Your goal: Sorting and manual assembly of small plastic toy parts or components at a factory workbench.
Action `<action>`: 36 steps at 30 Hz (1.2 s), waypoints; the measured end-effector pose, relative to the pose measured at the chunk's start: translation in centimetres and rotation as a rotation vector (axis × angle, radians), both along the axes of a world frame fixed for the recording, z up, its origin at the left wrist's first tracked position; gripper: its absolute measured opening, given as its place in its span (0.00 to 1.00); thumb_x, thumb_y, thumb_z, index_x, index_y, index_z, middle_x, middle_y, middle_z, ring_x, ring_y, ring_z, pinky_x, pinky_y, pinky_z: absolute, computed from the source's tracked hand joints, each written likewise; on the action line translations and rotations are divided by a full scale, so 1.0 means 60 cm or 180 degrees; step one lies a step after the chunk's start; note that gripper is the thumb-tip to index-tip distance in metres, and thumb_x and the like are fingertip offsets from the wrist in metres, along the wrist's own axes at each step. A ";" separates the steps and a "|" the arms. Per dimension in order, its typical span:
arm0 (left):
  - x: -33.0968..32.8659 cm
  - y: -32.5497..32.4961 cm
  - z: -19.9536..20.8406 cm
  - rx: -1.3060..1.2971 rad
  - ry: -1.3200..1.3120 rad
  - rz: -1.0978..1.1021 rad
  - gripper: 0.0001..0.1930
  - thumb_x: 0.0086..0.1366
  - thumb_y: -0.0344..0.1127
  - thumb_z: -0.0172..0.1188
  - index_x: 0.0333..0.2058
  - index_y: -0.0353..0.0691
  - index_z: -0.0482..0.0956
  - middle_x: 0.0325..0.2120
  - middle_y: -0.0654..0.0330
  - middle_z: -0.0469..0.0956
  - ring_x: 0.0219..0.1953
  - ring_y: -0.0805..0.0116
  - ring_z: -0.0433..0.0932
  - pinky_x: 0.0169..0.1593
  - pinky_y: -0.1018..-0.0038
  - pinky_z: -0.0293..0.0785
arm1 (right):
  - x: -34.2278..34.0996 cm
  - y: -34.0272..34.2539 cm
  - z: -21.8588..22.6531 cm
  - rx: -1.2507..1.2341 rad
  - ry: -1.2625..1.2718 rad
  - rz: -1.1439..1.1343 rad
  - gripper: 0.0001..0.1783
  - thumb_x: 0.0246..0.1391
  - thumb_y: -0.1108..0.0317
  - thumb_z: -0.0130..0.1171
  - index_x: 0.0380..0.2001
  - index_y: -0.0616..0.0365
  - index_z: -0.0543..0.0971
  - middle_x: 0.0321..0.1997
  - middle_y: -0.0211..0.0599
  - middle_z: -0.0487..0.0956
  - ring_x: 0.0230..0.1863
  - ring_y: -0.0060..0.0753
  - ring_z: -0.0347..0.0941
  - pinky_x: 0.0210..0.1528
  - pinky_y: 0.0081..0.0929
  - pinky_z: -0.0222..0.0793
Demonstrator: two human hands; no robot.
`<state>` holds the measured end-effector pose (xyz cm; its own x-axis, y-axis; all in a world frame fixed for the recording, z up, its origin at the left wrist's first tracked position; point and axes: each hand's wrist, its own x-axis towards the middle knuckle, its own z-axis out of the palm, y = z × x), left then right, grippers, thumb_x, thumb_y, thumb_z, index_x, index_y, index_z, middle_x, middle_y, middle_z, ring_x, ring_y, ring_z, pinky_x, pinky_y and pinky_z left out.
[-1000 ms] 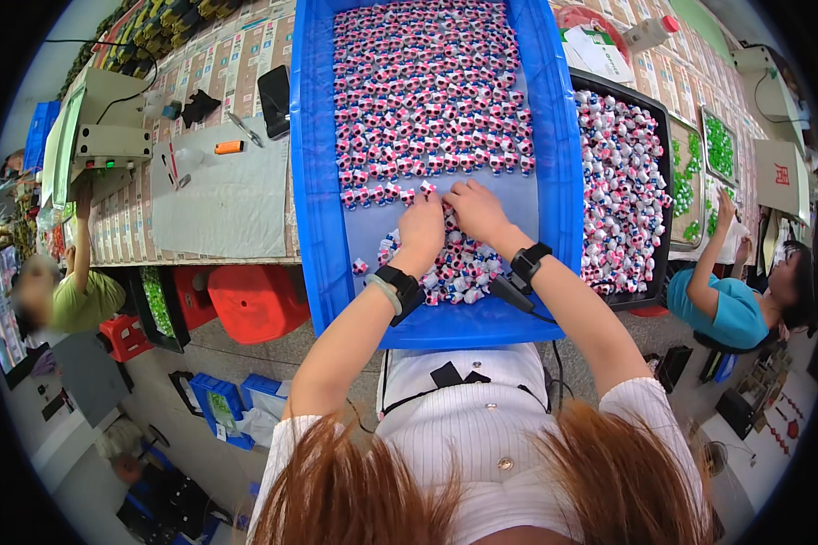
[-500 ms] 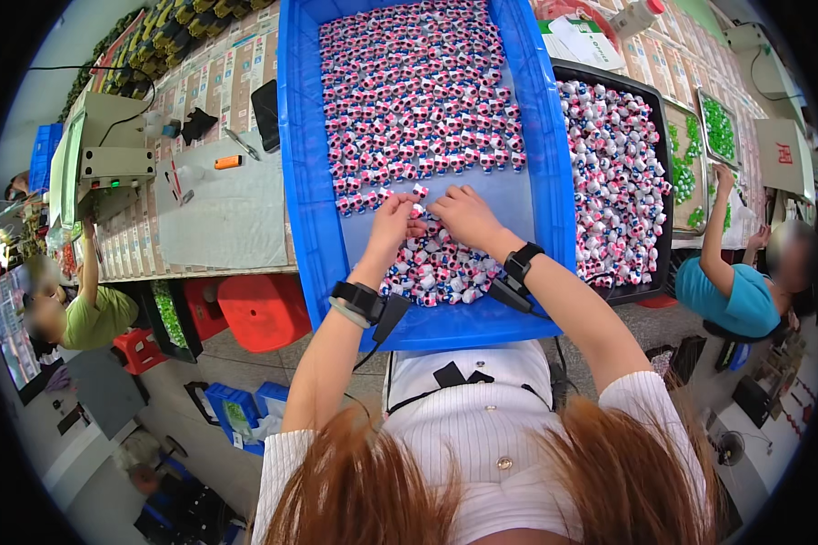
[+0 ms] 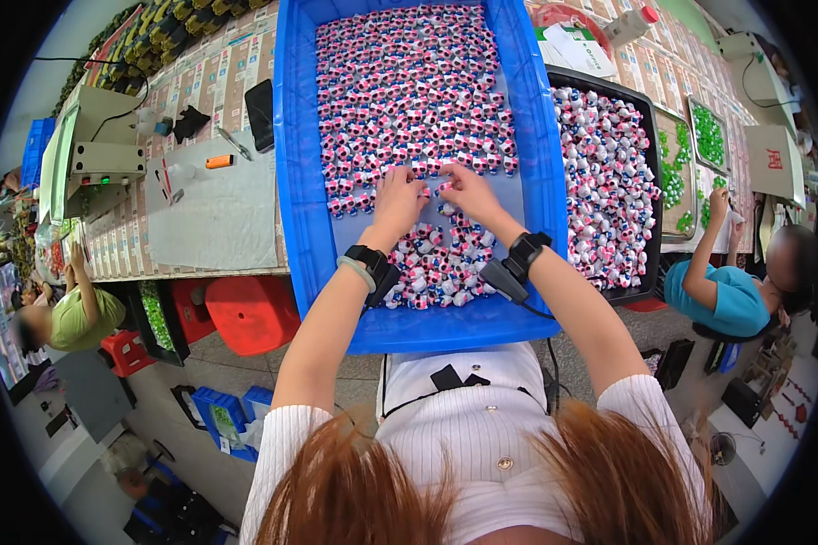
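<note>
Small white, pink and blue toy figurines (image 3: 413,95) stand in close rows across the far part of a blue plastic tray (image 3: 543,209). Nearer to me in the same tray lies a loose heap of the same figurines (image 3: 436,272). My left hand (image 3: 397,207) is at the nearest, partly filled row, its fingers closed round a figurine at the thumb. Just to its right, my right hand (image 3: 474,195) pinches another figurine between thumb and fingertips. My fingers partly cover both pieces.
A black tray (image 3: 650,182) of jumbled figurines adjoins on the right. Beyond it a co-worker in teal (image 3: 723,295) sits by trays of green pieces (image 3: 709,136). On the left table lie a phone (image 3: 260,115), an orange lighter (image 3: 219,162) and a pen (image 3: 233,143). A red stool (image 3: 252,315) stands below.
My left hand has moved up toward the row and turned more palm-down. My right hand has shifted slightly right and curled its fingers. The figurine held up between my hands is no longer there.
</note>
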<state>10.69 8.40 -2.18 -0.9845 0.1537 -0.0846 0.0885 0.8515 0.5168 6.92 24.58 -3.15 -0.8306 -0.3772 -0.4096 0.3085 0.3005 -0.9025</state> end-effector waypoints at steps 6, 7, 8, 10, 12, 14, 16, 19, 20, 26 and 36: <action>0.005 0.011 0.005 0.0059 0.0344 0.0189 0.15 0.46 0.30 0.59 0.36 0.40 0.72 0.35 0.58 0.68 0.41 0.59 0.65 0.44 0.66 0.61 | 0.011 -0.019 0.006 0.1101 0.1412 0.0919 0.13 0.40 0.81 0.46 0.33 0.60 0.71 0.38 0.46 0.70 0.44 0.45 0.65 0.43 0.34 0.62; 0.008 0.015 0.011 0.0121 0.0430 0.0327 0.15 0.46 0.28 0.57 0.37 0.39 0.71 0.36 0.57 0.68 0.40 0.57 0.66 0.43 0.65 0.62 | 0.012 -0.018 0.006 0.1102 0.1410 0.0914 0.13 0.40 0.81 0.46 0.33 0.60 0.71 0.38 0.46 0.70 0.44 0.45 0.65 0.43 0.34 0.62; 0.009 0.017 0.009 0.0127 0.0430 0.0319 0.15 0.46 0.28 0.57 0.37 0.39 0.71 0.36 0.57 0.68 0.40 0.57 0.66 0.43 0.65 0.62 | 0.013 -0.014 0.005 0.0984 0.1867 0.0671 0.13 0.40 0.81 0.46 0.33 0.60 0.72 0.38 0.46 0.70 0.43 0.46 0.65 0.43 0.35 0.62; 0.010 0.023 0.000 0.0417 0.0130 0.0099 0.13 0.49 0.27 0.53 0.37 0.42 0.70 0.34 0.57 0.69 0.37 0.56 0.69 0.39 0.65 0.66 | 0.014 0.001 0.014 0.0880 0.2324 0.0427 0.14 0.40 0.81 0.45 0.33 0.59 0.72 0.38 0.45 0.70 0.43 0.46 0.65 0.43 0.35 0.63; 0.018 0.035 0.000 0.0578 0.0063 -0.0038 0.12 0.50 0.26 0.50 0.36 0.41 0.70 0.35 0.57 0.69 0.36 0.56 0.71 0.38 0.64 0.67 | 0.015 0.025 0.037 0.1287 0.1144 0.0126 0.14 0.39 0.79 0.47 0.35 0.60 0.71 0.38 0.45 0.70 0.43 0.47 0.66 0.43 0.36 0.63; 0.016 0.054 0.005 0.0537 0.0058 -0.0323 0.11 0.52 0.25 0.46 0.35 0.40 0.70 0.37 0.58 0.70 0.36 0.58 0.73 0.36 0.64 0.70 | 0.026 0.045 0.024 0.1553 0.1143 0.0548 0.15 0.39 0.78 0.48 0.35 0.60 0.71 0.37 0.45 0.71 0.42 0.48 0.66 0.43 0.37 0.63; 0.009 0.062 0.007 0.0247 -0.0110 -0.0443 0.11 0.51 0.25 0.47 0.35 0.40 0.71 0.36 0.58 0.69 0.36 0.58 0.73 0.36 0.65 0.70 | 0.040 0.047 0.014 0.1938 0.1452 0.1263 0.15 0.37 0.74 0.52 0.35 0.59 0.70 0.35 0.46 0.72 0.41 0.49 0.66 0.42 0.40 0.63; 0.006 0.065 0.011 -0.0040 -0.0290 -0.0435 0.12 0.49 0.25 0.48 0.35 0.40 0.72 0.37 0.57 0.69 0.35 0.57 0.73 0.36 0.65 0.70 | 0.058 0.039 0.023 0.2111 0.1591 0.1145 0.15 0.37 0.75 0.52 0.34 0.57 0.70 0.35 0.45 0.72 0.40 0.47 0.66 0.42 0.39 0.62; 0.007 0.064 0.013 -0.0024 -0.0294 -0.0318 0.12 0.49 0.25 0.48 0.35 0.41 0.72 0.37 0.56 0.68 0.35 0.56 0.73 0.36 0.64 0.70 | 0.056 0.037 0.027 0.2183 0.1234 0.1249 0.14 0.37 0.73 0.53 0.34 0.56 0.71 0.36 0.43 0.73 0.41 0.44 0.66 0.43 0.38 0.61; 0.018 0.062 0.024 0.0119 -0.0244 0.0018 0.16 0.46 0.24 0.50 0.37 0.42 0.70 0.35 0.55 0.68 0.34 0.53 0.71 0.34 0.63 0.70 | 0.071 0.038 0.036 0.2172 0.1509 0.0899 0.11 0.36 0.71 0.54 0.29 0.56 0.72 0.33 0.40 0.74 0.41 0.43 0.66 0.42 0.37 0.61; 0.009 0.076 -0.011 0.0741 -0.0219 0.0136 0.11 0.54 0.33 0.52 0.36 0.38 0.71 0.33 0.52 0.71 0.31 0.55 0.73 0.35 0.65 0.69 | 0.045 0.052 0.037 0.1727 0.1187 0.0168 0.15 0.38 0.78 0.48 0.35 0.62 0.71 0.37 0.47 0.71 0.39 0.52 0.67 0.41 0.39 0.65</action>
<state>11.22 12.93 -2.81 -0.9837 0.1351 -0.1190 0.0126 0.7109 0.7032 9.60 27.67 -0.91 -0.9397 -0.2424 -0.2415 -0.0231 0.7490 -0.6621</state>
